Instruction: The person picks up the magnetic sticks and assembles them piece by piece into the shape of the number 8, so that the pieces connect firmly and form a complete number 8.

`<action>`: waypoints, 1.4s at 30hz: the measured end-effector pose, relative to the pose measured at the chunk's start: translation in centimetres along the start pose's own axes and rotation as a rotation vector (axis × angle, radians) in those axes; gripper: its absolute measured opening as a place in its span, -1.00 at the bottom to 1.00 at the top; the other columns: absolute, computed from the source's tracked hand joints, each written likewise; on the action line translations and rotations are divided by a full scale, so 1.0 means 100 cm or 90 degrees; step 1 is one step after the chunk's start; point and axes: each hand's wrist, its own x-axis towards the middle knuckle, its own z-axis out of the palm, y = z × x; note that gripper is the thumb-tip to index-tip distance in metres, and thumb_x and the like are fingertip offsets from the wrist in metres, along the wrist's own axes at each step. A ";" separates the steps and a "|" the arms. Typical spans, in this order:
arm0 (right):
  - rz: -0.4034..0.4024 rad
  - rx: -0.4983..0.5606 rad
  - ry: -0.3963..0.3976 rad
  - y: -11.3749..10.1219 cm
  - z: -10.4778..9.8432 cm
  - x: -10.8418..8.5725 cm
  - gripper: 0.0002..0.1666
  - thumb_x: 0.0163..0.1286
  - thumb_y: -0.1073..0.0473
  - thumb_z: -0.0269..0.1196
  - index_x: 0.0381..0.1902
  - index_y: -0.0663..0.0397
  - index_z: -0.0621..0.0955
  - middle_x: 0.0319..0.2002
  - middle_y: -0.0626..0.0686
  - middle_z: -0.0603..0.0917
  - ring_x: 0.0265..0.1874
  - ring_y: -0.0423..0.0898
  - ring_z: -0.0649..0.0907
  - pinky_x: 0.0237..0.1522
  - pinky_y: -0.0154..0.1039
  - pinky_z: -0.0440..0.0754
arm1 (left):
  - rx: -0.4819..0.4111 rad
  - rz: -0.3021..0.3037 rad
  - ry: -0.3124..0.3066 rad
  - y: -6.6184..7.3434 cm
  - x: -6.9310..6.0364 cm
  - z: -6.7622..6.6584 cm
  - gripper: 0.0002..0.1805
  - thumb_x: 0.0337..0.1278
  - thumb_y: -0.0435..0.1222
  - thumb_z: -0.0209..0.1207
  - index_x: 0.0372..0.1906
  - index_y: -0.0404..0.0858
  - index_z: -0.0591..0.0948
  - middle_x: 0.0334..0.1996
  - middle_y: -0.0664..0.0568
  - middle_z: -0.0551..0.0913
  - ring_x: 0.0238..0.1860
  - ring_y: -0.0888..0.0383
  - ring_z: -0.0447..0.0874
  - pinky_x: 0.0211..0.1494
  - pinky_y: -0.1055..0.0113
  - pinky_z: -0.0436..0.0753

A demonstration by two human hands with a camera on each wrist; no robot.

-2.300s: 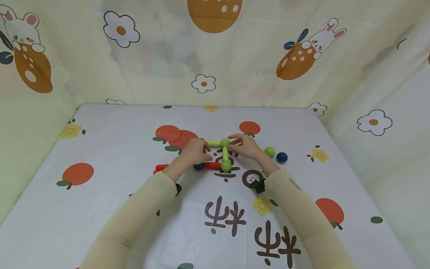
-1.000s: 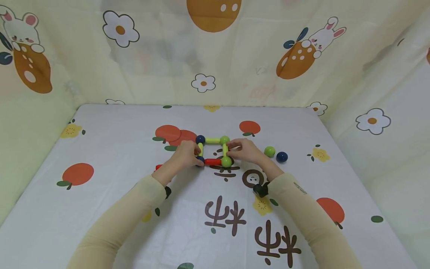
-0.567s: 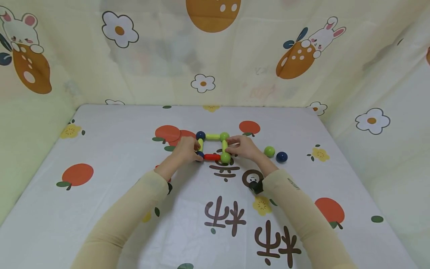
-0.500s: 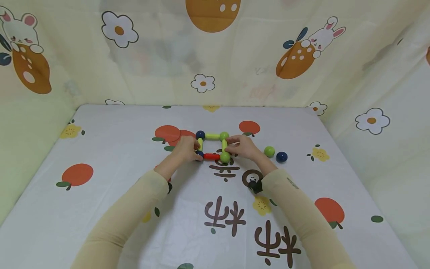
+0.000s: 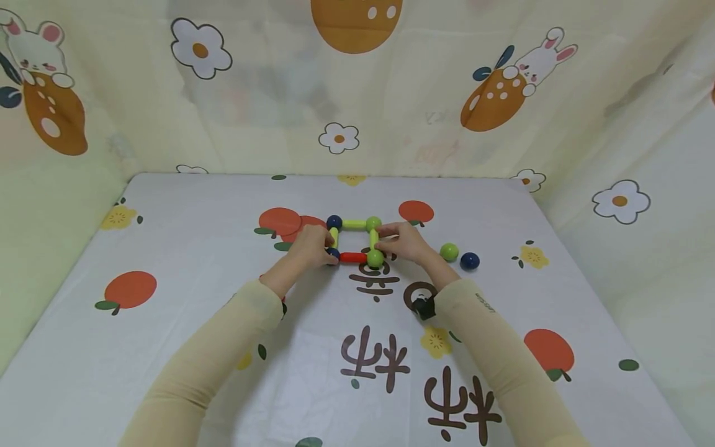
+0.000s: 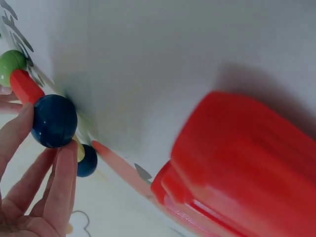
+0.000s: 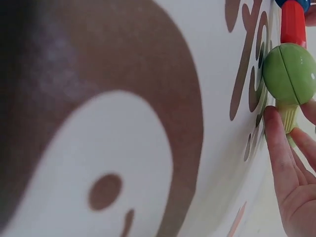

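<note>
Four-sided frame of rods and balls lies mid-table: a red rod [image 5: 354, 257] at the near side, a yellow-green rod [image 5: 354, 223] at the far side, shorter-looking yellow-green rods left and right. Its left corners are dark blue balls [image 5: 334, 222] [image 6: 54, 121]; its right corners are green balls [image 5: 375, 258] [image 7: 290, 74]. My left hand [image 5: 310, 247] pinches the near blue ball between thumb and fingers. My right hand [image 5: 406, 242] pinches the right-side rod [image 7: 287, 114] beside the near green ball.
A loose green ball [image 5: 449, 251] and a loose dark blue ball [image 5: 470, 261] lie right of my right hand. Large red pieces [image 6: 242, 163] lie near my left wrist, mostly hidden by the arm in the head view. A patterned curtain rises behind the table.
Both hands and the four-sided frame have shifted away from me, toward the far edge. My left hand has moved down from the far left corner to the near blue ball. The loose balls stayed put.
</note>
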 end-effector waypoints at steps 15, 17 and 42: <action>-0.033 -0.031 -0.030 0.002 -0.005 -0.009 -0.42 0.09 0.05 0.36 0.06 0.16 0.52 -0.07 0.16 0.61 -0.15 0.01 0.61 -0.16 -0.19 0.54 | 0.004 0.016 -0.007 -0.001 -0.003 -0.001 -0.48 -0.14 -0.28 0.38 0.01 -0.38 0.57 -0.10 -0.13 0.58 -0.10 0.05 0.47 -0.04 0.29 0.54; -0.035 -0.034 -0.034 0.002 -0.005 -0.011 -0.48 0.07 0.07 0.38 -0.03 0.16 0.56 -0.12 0.13 0.62 -0.19 -0.01 0.61 -0.17 -0.20 0.54 | 0.007 0.033 -0.018 -0.003 -0.003 -0.002 -0.47 -0.14 -0.28 0.38 0.03 -0.38 0.56 -0.08 -0.14 0.58 -0.09 0.04 0.48 -0.02 0.28 0.53; -0.037 -0.040 -0.037 0.008 -0.004 -0.011 -0.66 0.06 0.06 0.38 -0.24 0.15 0.65 -0.34 0.02 0.66 -0.30 -0.08 0.57 -0.30 -0.29 0.48 | 0.064 -0.021 -0.101 -0.058 -0.046 -0.031 -0.57 0.05 -0.24 0.23 0.05 -0.32 0.55 -0.04 -0.17 0.56 -0.02 -0.06 0.47 -0.01 0.08 0.51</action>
